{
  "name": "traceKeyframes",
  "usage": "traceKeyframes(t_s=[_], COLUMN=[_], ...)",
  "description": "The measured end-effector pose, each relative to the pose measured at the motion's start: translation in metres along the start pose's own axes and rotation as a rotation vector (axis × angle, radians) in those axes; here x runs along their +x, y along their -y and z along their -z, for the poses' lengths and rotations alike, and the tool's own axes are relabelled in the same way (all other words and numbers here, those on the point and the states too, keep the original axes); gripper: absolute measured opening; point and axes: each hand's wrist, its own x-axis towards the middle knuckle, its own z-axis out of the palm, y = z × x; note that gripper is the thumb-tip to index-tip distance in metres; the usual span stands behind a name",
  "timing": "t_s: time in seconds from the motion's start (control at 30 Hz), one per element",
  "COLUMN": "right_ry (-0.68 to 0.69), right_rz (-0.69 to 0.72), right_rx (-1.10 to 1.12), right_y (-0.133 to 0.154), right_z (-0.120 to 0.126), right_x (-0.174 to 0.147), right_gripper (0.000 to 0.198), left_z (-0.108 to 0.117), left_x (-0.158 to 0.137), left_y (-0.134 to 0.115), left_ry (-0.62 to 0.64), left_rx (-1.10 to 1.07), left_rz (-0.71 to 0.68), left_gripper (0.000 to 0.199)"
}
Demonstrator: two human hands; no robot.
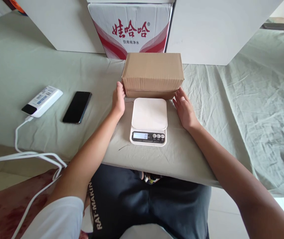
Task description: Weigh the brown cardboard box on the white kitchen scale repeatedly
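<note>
A brown cardboard box [154,68] is between my two hands, just behind a white kitchen scale [149,114]. My left hand [119,98] is at the box's lower left side, its thumb up and its other fingers partly hidden. At the lower right corner, the fingers of my right hand [185,109] reach up against the box. Both hands appear to hold it from the sides. On the scale's lit display [140,136] there is a 0, and its white platform bears nothing.
A black phone [77,107] and a white power bank [42,101] with a white cable [19,136] lie at left on the green cloth [102,71]. Behind the box stands a white and red carton [132,16] between white panels [196,30].
</note>
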Motion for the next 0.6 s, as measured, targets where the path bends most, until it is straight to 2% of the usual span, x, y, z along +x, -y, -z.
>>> traceKeyframes(t_s=[0.33,0.6], right_ry=[0.000,-0.014], right_rz=[0.005,-0.008], right_rx=[-0.031,0.007], right_y=[0.0100,0.0055], right_z=[-0.0051,-0.0033], right_x=[-0.0031,-0.0021], right_gripper=[0.104,0.102], left_z=[-0.0055,-0.0025], left_x=[-0.0046,-0.0022], left_y=[-0.0100,-0.0062], left_ry=[0.001,-0.002], left_rx=[-0.015,-0.015], left_rz=[-0.007,0.008], left_gripper=[0.101,0.097])
